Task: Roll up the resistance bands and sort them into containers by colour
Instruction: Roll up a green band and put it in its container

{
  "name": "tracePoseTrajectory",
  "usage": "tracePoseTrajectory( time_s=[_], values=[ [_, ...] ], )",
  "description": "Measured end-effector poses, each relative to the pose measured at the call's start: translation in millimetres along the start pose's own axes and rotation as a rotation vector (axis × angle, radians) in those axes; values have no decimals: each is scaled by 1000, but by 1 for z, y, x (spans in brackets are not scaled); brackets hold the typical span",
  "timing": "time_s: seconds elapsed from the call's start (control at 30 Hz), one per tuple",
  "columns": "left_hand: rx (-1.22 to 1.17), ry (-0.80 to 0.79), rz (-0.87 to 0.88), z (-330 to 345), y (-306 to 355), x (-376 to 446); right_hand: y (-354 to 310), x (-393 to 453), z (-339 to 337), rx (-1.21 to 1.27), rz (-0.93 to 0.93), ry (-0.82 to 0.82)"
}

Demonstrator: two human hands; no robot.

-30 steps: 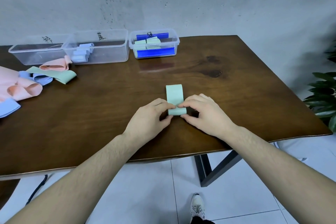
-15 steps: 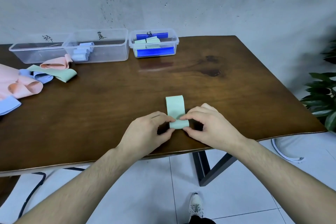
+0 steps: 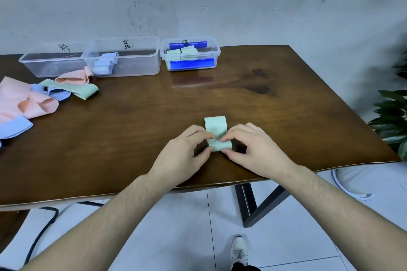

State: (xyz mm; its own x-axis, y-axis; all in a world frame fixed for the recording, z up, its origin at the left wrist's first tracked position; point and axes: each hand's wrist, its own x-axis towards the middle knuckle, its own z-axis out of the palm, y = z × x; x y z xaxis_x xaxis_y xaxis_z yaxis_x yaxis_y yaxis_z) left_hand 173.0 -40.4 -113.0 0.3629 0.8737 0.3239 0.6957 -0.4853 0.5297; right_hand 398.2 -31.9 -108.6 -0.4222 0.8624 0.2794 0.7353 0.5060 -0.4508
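Observation:
A pale green band (image 3: 216, 126) lies flat on the brown table (image 3: 136, 121) near its front edge, its near end rolled into a small coil. My left hand (image 3: 186, 154) pinches the coil's left end and my right hand (image 3: 253, 149) pinches its right end. Three clear containers stand along the far edge: a left one (image 3: 52, 61) that looks empty, a middle one (image 3: 123, 59) with light blue rolls, and a right one (image 3: 190, 56) with green rolls. Loose pink, blue and green bands (image 3: 44, 94) lie in a heap at the far left.
A grey wall rises behind the table. A potted plant (image 3: 392, 116) stands off the right edge. Below the front edge are the tiled floor, a black table leg (image 3: 253, 204), a cable at the left and a shoe (image 3: 239, 251).
The coil has grown and the flat length of green band has shortened. Both hands keep their pinch on the coil. The view has shifted a little.

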Motion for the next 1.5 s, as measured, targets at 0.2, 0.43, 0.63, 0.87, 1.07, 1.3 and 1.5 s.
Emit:
tracePoseTrajectory(
  time_s=[0.2, 0.43, 0.63, 0.87, 1.07, 1.3, 1.5],
  values=[
    [26, -7, 17, 1, 0, 4, 3, 6, 0, 24, 11, 13],
    [55, -31, -34, 1, -4, 12, 6, 5, 1, -25, -34, 32],
    [10, -1, -11, 1, -5, 12, 7, 10, 1, -21, 3, 12],
    [76, -8, -1, 4, -8, 16, 11, 12, 6, -28, -7, 62],
    [81, -16, -29, 4, -9, 23, 10, 14, 3, -123, -45, 74],
    [77, -14, -4, 1, -9, 24, 13, 18, 1, -99, 11, 66],
    [85, -37, -16, 1, -10, 29, 12, 23, 0, -130, 8, 73]
  ],
)
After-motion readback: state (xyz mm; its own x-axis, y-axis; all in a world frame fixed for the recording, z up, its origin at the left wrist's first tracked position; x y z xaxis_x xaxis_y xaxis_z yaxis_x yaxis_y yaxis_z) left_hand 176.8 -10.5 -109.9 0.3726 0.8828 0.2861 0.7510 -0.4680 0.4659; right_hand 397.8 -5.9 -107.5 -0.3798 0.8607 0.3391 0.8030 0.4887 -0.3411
